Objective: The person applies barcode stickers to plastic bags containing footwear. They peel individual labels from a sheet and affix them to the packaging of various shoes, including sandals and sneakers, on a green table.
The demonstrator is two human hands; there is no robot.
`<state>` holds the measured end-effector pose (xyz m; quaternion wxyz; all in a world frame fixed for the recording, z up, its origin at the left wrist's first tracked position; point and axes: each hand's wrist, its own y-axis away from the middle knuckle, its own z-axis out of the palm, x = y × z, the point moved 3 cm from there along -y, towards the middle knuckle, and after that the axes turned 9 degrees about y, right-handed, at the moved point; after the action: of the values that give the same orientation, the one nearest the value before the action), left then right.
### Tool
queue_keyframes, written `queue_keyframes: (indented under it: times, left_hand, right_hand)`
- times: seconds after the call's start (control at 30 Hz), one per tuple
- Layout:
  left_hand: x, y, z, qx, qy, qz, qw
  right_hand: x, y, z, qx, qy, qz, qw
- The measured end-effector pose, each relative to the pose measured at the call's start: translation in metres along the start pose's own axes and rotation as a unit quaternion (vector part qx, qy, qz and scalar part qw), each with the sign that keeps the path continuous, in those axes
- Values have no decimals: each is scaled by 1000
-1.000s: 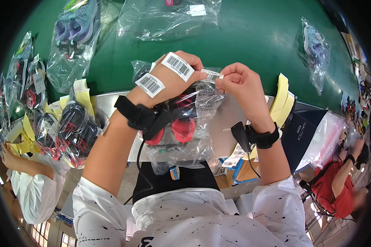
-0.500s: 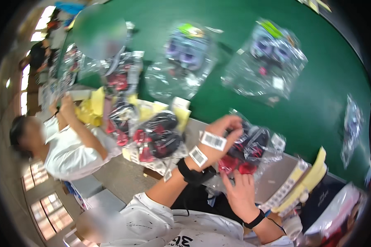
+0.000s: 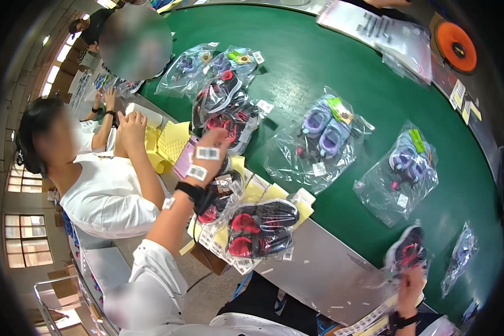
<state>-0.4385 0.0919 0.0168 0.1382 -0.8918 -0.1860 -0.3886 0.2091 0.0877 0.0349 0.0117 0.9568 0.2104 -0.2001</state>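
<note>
Item — clear plastic bag of black-and-red children's shoes: half a second ago held in both hands at the chest, now clamped in right hand alone, low right over the grey table edge. Left hand — freed, barcode-stickered, fingers loosely apart, reaching toward bagged shoes on the green conveyor belt.

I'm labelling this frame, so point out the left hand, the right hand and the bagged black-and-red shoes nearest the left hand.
left hand (image 3: 210, 150), head view, back of the hand
right hand (image 3: 411, 280), head view, back of the hand
bagged black-and-red shoes (image 3: 257, 227), head view, upper shoe's side
</note>
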Motion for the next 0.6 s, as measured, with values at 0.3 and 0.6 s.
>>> queue_keyframes:
  times: [0.3,0.6]
  left_hand:
    - [-67,-139,-16,114,-124,101,981]
    - [-84,-177,-5,-17,-198,-12,980]
  right_hand:
    - [186,-163,-72,178,290,83,937]
    - [-281,-299,176,-43,-220,-192,955]
